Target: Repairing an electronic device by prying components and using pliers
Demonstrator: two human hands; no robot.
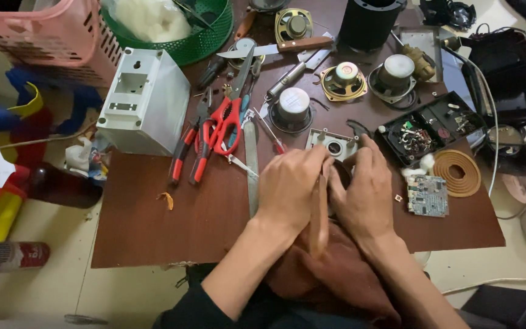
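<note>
Brown and crowded, your bench point(153, 225) sits low over a pale tiled floor, with its near edge against your lap, where a rust-brown cloth point(336, 274) is bunched under your wrists. Both of your hands meet at that edge: your left hand point(288, 189) is curled, knuckles up, and your right hand point(365, 192) is curled against it, the two closed around a small dark round part point(342, 172) of which only a sliver shows between them. A wooden handle point(319, 213) runs down between your palms toward the cloth; which hand grips it, and what tip it carries, you cannot tell from here. Your right fingertips reach the small grey plate point(333, 145) lying just beyond. By the look of it you are prying or working at the part with that tool, so the step in hand seems to be opening or loosening it; any next move would call for a steady hold with one hand and careful pressure with the other, since the tool points toward your body. Just right of your hands lies a green circuit board point(428, 196), with a copper coil point(458, 172) beside it and a black tray point(433, 127) of small parts behind. Left of your hands lie red scissors point(227, 122) and red pliers point(190, 149). Farther off stand a white plastic box point(147, 100), several speakers point(343, 81), a knife point(275, 49), and at the far edge a pink basket point(56, 30) and a green basket point(205, 39).
</note>
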